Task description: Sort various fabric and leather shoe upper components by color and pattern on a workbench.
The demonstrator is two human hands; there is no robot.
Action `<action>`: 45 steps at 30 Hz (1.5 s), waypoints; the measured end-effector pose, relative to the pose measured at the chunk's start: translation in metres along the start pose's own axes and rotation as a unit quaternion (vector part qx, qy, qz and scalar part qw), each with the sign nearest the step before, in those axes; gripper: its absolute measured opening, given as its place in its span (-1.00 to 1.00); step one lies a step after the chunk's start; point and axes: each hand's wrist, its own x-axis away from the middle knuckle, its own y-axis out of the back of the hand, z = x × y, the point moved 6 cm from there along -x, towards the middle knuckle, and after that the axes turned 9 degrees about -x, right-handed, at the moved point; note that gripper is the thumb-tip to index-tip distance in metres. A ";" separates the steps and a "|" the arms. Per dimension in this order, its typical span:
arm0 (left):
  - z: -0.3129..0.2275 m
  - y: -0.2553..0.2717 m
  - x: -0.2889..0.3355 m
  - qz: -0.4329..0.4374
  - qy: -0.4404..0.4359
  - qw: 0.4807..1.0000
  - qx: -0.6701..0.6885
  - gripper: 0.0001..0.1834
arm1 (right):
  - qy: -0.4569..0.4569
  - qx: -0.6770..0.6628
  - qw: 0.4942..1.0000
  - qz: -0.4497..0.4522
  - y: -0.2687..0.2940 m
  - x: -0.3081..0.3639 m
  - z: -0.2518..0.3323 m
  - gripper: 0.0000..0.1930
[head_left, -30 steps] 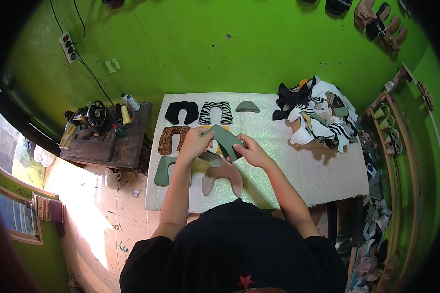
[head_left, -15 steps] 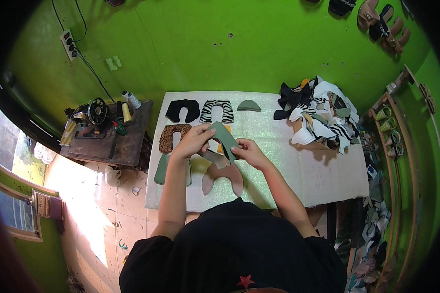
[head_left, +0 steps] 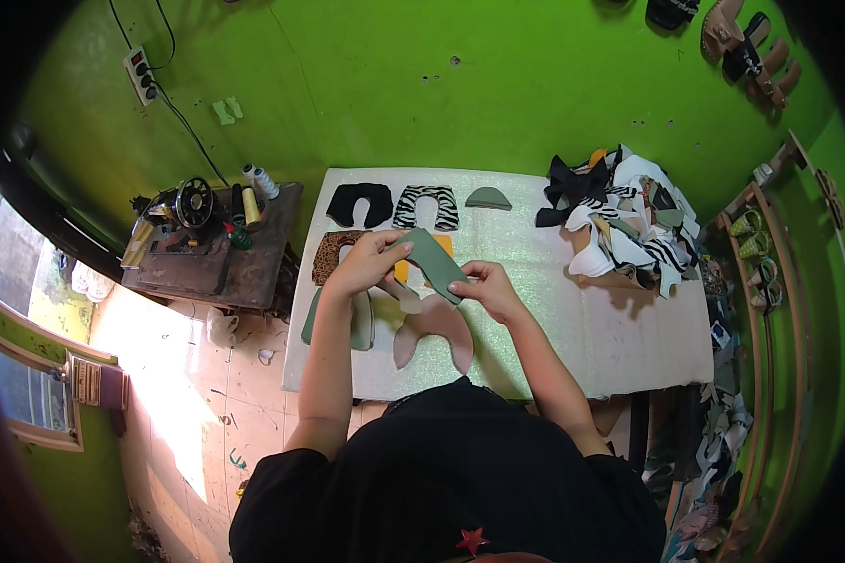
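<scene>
A green curved piece of sheet material (head_left: 429, 262) hangs above the table, stretched between my two hands. My left hand (head_left: 366, 266) pinches its upper left end, and my right hand (head_left: 488, 291) grips its lower right end between thumb and fingers. Just below lies a beige U-shaped piece (head_left: 435, 336). A yellow piece (head_left: 444, 246) shows partly behind the green one. Near my left forearm are a leopard-print piece (head_left: 324, 261) and another green piece (head_left: 321, 319), both partly covered. Farther back lie a black arch-shaped piece (head_left: 359, 203), a zebra-print one (head_left: 426, 205) and a green half-round (head_left: 487, 197).
At the right of the pale table (head_left: 535, 328) rises a heap of mixed scraps (head_left: 629, 225). A sewing machine (head_left: 192, 205) stands on a dark worktop (head_left: 216, 281) to the left, with thread cones (head_left: 265, 183). A wooden rack (head_left: 770, 328) with sandals lines the right wall.
The green piece has turned so more of its flat face shows. Both hands keep hold of it, my right hand slightly farther right. The whole view has shifted a little.
</scene>
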 end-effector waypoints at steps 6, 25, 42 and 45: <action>0.006 0.001 0.003 0.007 -0.001 1.000 -0.027 -0.80 | 0.089 0.070 0.993 -0.029 0.005 0.001 0.021 -0.76; 0.067 0.005 0.039 0.076 0.022 0.997 -0.002 -0.72 | 0.170 0.439 0.880 0.066 -0.069 -0.016 0.041 -0.77; 0.241 0.064 0.110 -0.273 0.192 0.919 0.212 -0.69 | 0.123 0.285 0.950 -0.022 -0.106 -0.080 -0.132 -0.75; 0.251 0.076 0.112 -0.328 0.209 0.916 0.100 -0.76 | 0.071 0.311 0.948 0.001 -0.113 -0.078 -0.148 -0.68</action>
